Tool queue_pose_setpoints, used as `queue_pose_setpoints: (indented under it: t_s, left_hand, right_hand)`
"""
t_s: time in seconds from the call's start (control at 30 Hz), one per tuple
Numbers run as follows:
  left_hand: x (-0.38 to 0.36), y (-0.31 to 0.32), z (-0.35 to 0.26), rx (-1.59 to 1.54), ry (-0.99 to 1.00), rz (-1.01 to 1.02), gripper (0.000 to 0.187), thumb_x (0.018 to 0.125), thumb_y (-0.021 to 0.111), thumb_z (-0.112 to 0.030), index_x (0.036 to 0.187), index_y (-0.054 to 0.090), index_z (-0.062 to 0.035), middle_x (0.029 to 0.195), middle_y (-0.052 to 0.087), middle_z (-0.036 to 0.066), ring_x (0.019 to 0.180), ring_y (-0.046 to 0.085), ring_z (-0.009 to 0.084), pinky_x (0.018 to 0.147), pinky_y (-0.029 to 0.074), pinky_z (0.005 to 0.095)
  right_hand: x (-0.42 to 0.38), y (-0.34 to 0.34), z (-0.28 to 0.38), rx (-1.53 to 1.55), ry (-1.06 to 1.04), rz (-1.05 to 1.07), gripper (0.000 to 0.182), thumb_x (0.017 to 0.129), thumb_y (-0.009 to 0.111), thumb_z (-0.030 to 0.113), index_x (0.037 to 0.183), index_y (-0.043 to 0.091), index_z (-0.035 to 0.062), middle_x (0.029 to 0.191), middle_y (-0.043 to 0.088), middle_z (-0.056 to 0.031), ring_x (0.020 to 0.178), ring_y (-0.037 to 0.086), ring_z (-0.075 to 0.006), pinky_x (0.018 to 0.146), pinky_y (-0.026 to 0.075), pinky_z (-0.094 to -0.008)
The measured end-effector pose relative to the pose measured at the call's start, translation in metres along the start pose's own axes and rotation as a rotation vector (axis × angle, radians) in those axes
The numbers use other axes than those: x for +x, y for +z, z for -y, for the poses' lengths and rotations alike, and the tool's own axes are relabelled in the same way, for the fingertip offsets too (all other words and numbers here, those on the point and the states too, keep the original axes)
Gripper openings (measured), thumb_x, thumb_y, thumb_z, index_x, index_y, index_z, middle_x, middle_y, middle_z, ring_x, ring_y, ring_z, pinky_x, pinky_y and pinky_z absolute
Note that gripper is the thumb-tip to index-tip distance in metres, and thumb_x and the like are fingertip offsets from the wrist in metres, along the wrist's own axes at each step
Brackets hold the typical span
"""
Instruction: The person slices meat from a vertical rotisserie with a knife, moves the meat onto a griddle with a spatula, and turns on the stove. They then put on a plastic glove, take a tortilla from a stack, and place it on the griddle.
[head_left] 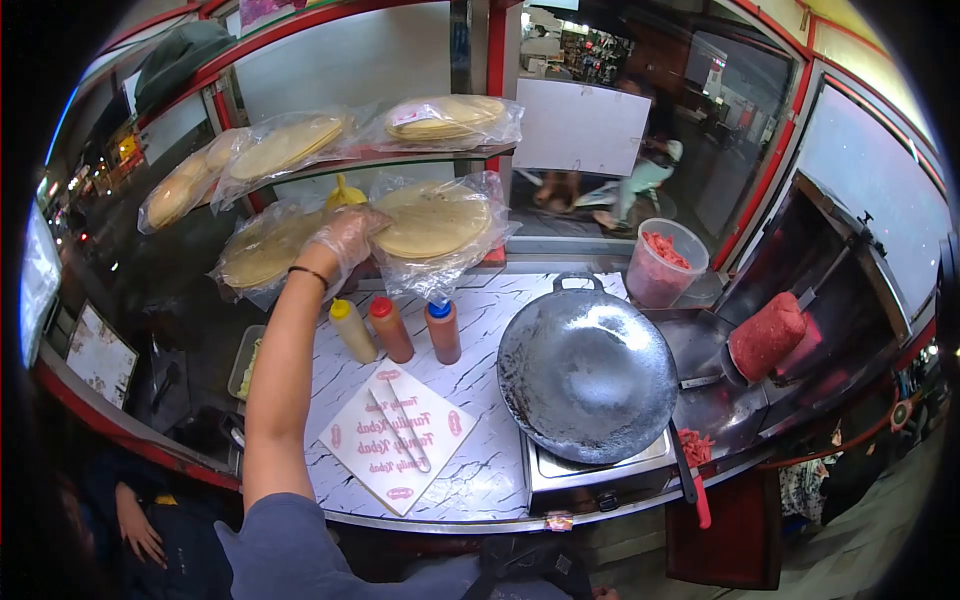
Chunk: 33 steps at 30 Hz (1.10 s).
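Observation:
My left hand [347, 236], in a clear plastic glove with a black band at the wrist, reaches up to the back of the counter. Its fingers close on the left edge of a plastic bag of round flatbreads [435, 222] that leans against the window. A second bag of flatbreads [262, 250] leans just left of the hand. Behind the hand stands a yellow bottle top [343, 190]. My right hand is out of view.
Three sauce bottles [392, 328] stand under the hand, before a printed wrapping paper with tongs [400, 430]. A large empty wok [588, 372] sits on a burner to the right. Beyond it are a tub of red pieces [664, 262] and a meat spit [766, 336]. More flatbread bags [290, 145] lie on the upper shelf. Another person's hand [138, 528] shows at the lower left.

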<state>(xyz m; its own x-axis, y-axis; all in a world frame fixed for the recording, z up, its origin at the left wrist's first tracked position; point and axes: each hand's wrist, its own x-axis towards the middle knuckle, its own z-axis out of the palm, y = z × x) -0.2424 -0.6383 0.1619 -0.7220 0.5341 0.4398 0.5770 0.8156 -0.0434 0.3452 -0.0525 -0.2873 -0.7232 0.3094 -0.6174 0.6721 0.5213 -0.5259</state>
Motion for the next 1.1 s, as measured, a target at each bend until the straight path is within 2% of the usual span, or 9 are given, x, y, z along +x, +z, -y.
queue_pose_setpoints:
  t_s: [0.13, 0.23, 0.33, 0.43, 0.5, 0.57, 0.63, 0.97, 1.1]
  left_hand:
    - [-0.011, -0.04, -0.039, -0.383, -0.128, -0.103, 0.036, 0.078, 0.063, -0.015, 0.113, 0.067, -0.0076, 0.113, 0.065, 0.019, 0.108, 0.06, 0.0347, 0.096, 0.047, 0.0391]
    - [0.004, -0.014, -0.029, -0.056, -0.127, -0.06, 0.032, 0.081, 0.063, -0.019, 0.11, 0.067, -0.0078, 0.108, 0.066, 0.017, 0.104, 0.061, 0.0344, 0.092, 0.049, 0.0391]
    - [0.022, -0.017, -0.022, 0.066, -0.142, -0.25, 0.027, 0.085, 0.064, -0.023, 0.107, 0.067, -0.0069, 0.098, 0.068, 0.014, 0.092, 0.065, 0.0321, 0.082, 0.052, 0.0405]
    - [0.027, -0.019, -0.048, 0.065, -0.376, -0.482, 0.025, 0.087, 0.063, -0.031, 0.098, 0.066, -0.0086, 0.092, 0.068, 0.014, 0.085, 0.068, 0.0318, 0.073, 0.053, 0.0435]
    - [0.025, -0.017, -0.064, -0.704, -0.519, -0.466, 0.021, 0.086, 0.064, -0.028, 0.089, 0.065, -0.0067, 0.086, 0.069, 0.013, 0.079, 0.067, 0.0336, 0.069, 0.053, 0.0443]
    - [0.014, -0.01, -0.063, -0.736, -0.358, -0.424, 0.018, 0.085, 0.066, -0.024, 0.09, 0.067, -0.0071, 0.087, 0.07, 0.014, 0.08, 0.067, 0.0336, 0.071, 0.052, 0.0441]
    - [0.0, -0.009, -0.06, -0.202, -0.056, -0.079, 0.017, 0.085, 0.067, -0.023, 0.094, 0.069, -0.0086, 0.087, 0.07, 0.014, 0.08, 0.067, 0.0323, 0.072, 0.053, 0.042]
    - [-0.011, 0.003, -0.039, -0.227, 0.14, -0.192, 0.011, 0.083, 0.066, -0.02, 0.088, 0.073, -0.0141, 0.086, 0.07, 0.009, 0.078, 0.067, 0.0299, 0.07, 0.053, 0.0398]
    - [-0.013, 0.002, -0.037, -0.012, 0.203, -0.177, 0.008, 0.083, 0.064, -0.016, 0.088, 0.069, -0.0134, 0.082, 0.068, 0.009, 0.076, 0.067, 0.0298, 0.066, 0.053, 0.0405]
  right_hand:
    - [0.003, 0.004, 0.008, -0.005, -0.004, 0.007, 0.03, 0.087, 0.06, 0.03, 0.106, 0.068, 0.0084, 0.095, 0.068, -0.016, 0.089, 0.064, -0.0314, 0.079, 0.05, -0.0425]
    - [0.007, 0.003, 0.015, -0.029, -0.006, 0.006, 0.03, 0.086, 0.06, 0.029, 0.106, 0.068, 0.0082, 0.094, 0.068, -0.0158, 0.088, 0.064, -0.0311, 0.078, 0.051, -0.0423]
    - [0.009, 0.005, 0.024, -0.037, -0.01, 0.0, 0.03, 0.085, 0.061, 0.029, 0.105, 0.068, 0.008, 0.093, 0.068, -0.0157, 0.087, 0.064, -0.0308, 0.078, 0.051, -0.0422]
    - [0.007, 0.006, 0.024, -0.047, -0.009, 0.001, 0.029, 0.085, 0.061, 0.028, 0.105, 0.068, 0.0078, 0.092, 0.068, -0.0155, 0.086, 0.064, -0.0305, 0.077, 0.051, -0.042]
    - [0.007, 0.007, 0.026, -0.049, -0.008, 0.0, 0.029, 0.084, 0.061, 0.028, 0.104, 0.068, 0.0076, 0.091, 0.068, -0.0154, 0.085, 0.064, -0.0303, 0.077, 0.051, -0.0419]
    - [0.005, 0.01, 0.026, -0.048, -0.006, -0.003, 0.029, 0.084, 0.061, 0.027, 0.104, 0.069, 0.0075, 0.091, 0.068, -0.0153, 0.085, 0.065, -0.0301, 0.076, 0.051, -0.0418]
    - [0.002, 0.011, 0.026, -0.049, -0.001, -0.005, 0.029, 0.084, 0.061, 0.027, 0.103, 0.069, 0.0073, 0.09, 0.068, -0.0152, 0.084, 0.065, -0.0299, 0.076, 0.051, -0.0417]
    - [-0.004, 0.017, 0.021, -0.048, 0.022, -0.014, 0.028, 0.082, 0.062, 0.024, 0.102, 0.069, 0.0066, 0.087, 0.068, -0.0147, 0.081, 0.065, -0.0288, 0.074, 0.052, -0.0412]
    - [-0.006, 0.018, 0.018, -0.051, 0.029, -0.017, 0.027, 0.081, 0.062, 0.023, 0.101, 0.069, 0.0063, 0.085, 0.068, -0.0145, 0.08, 0.065, -0.0284, 0.073, 0.052, -0.041]
